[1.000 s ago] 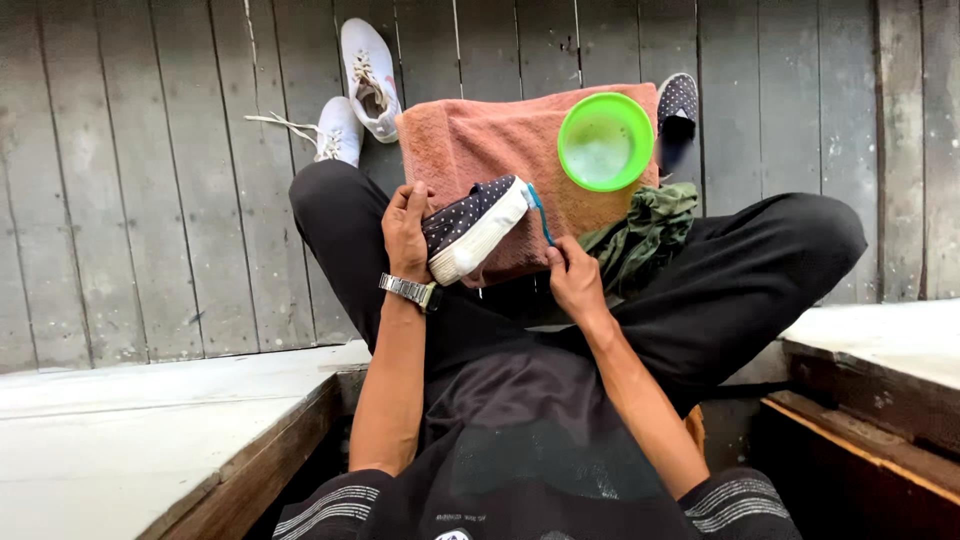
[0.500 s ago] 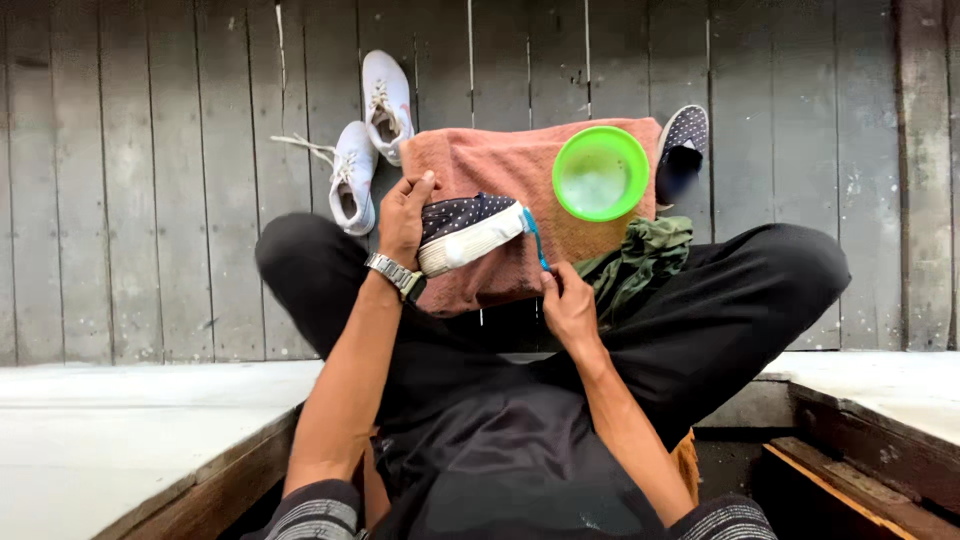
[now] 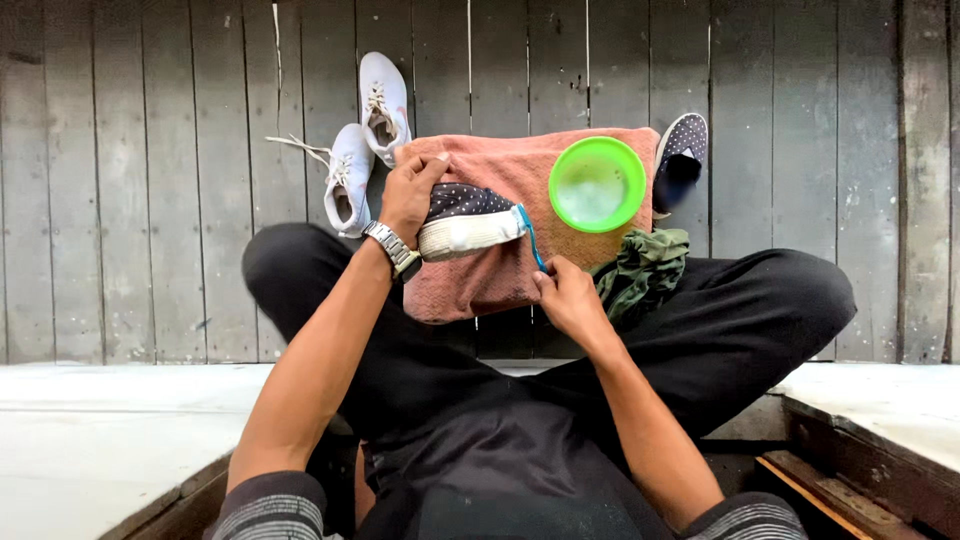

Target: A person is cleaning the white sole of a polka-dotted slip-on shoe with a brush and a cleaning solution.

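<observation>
My left hand (image 3: 412,195), with a metal watch on the wrist, grips a dark dotted slip-on shoe (image 3: 470,220) on its side, white sole toward me. My right hand (image 3: 567,296) holds a blue toothbrush (image 3: 530,236) whose head rests against the toe end of the sole. The shoe lies over a pink towel (image 3: 500,280) spread on the grey plank floor. A green bowl (image 3: 597,184) with pale liquid sits on the towel's far right corner. The matching dotted shoe (image 3: 682,160) lies just beyond the bowl.
Two white lace-up sneakers (image 3: 365,140) lie on the planks left of the towel. A crumpled green cloth (image 3: 643,270) rests on my right leg. My crossed legs in black trousers frame the towel. Pale ledges (image 3: 100,430) flank me on both sides.
The view has shifted so the towel and shoes sit lower in frame. My left hand has turned the dotted shoe flatter onto the towel; the right hand still holds the brush at the sole.
</observation>
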